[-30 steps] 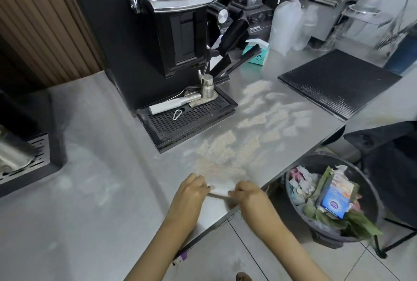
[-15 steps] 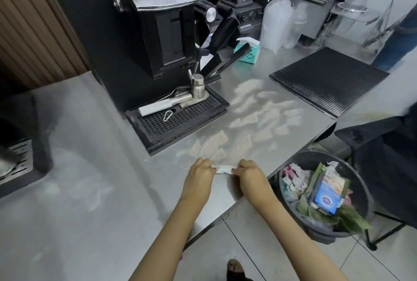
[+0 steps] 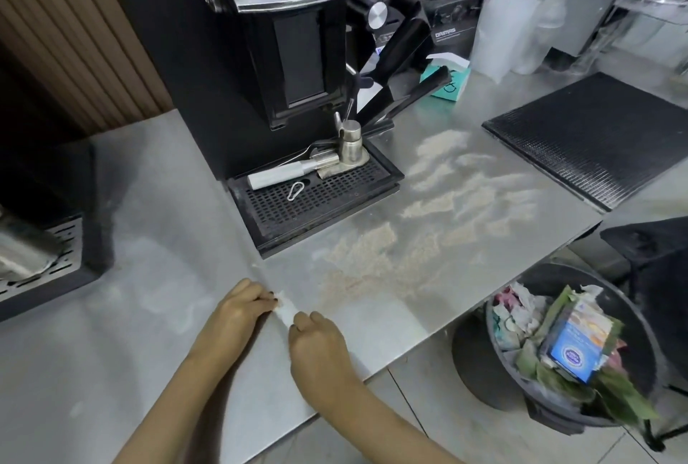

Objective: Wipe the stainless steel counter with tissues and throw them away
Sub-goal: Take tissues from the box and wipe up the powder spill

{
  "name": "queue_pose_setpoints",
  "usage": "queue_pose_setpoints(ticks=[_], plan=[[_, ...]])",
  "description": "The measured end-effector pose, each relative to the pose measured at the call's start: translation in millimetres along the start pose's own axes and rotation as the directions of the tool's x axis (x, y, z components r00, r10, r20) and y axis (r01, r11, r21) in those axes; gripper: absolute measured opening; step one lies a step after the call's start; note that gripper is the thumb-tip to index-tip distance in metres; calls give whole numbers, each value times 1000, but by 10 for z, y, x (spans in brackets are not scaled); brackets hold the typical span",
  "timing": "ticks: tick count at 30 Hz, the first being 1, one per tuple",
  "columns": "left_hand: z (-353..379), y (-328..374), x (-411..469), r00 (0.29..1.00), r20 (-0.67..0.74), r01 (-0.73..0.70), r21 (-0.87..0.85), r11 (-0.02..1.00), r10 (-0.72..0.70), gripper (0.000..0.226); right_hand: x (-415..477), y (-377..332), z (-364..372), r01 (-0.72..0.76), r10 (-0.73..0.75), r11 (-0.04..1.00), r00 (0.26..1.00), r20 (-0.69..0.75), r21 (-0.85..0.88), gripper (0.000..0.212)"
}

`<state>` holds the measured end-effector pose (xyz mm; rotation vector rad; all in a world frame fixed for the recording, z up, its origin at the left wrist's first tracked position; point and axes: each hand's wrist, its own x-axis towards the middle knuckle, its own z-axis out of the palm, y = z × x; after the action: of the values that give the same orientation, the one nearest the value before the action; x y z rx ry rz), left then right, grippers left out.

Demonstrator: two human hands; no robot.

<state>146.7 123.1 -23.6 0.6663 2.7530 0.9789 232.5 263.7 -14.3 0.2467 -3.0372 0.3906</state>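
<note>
a stainless steel counter (image 3: pixel 130 314) runs across a drinks-bar work area, with pale beige powder (image 3: pixel 372 258) smeared in streaks over its middle. a black coffee machine (image 3: pixel 268 53) stands at the back, its perforated drip tray (image 3: pixel 316 202) holding small metal tools. behind it, a blender base (image 3: pixel 450 33) bears white lettering that reads roughly "ormas". a teal box (image 3: pixel 448 81) beside it carries a dark scribble i cannot read. a black ribbed mat (image 3: pixel 592 135) lies to the right.

near the counter's front edge, a small white tissue (image 3: pixel 286 311) sits on the steel between the hands. the left hand (image 3: pixel 238 311) pinches one end with curled fingers, and the right hand (image 3: pixel 316 344) pinches the other.

below the edge, a dark bin (image 3: pixel 480 363) holds crumpled paper and a blue carton (image 3: pixel 573 344) with a round emblem, its print too small to read.
</note>
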Motion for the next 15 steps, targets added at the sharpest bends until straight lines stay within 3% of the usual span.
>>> queue_pose_setpoints(ticks=[3,6,12,15], plan=[[36,107,306,986,25,166,-122,979,-164,17,143,75,-17,-80,80,997,997,-19,25,34],[155,331,636,985,51,174,-180,968,-167,23,249,324,-63,-188,191,981,977,-97,39,28],[524,792,1109,996,52,82,-95,992,-77,22,284,1008,-80,-427,419,904,895,-153,-26,28],[513,891,971,999,-43,23,-36,999,-24,20,176,1089,-151,-355,355,934,903,-243,46,23]])
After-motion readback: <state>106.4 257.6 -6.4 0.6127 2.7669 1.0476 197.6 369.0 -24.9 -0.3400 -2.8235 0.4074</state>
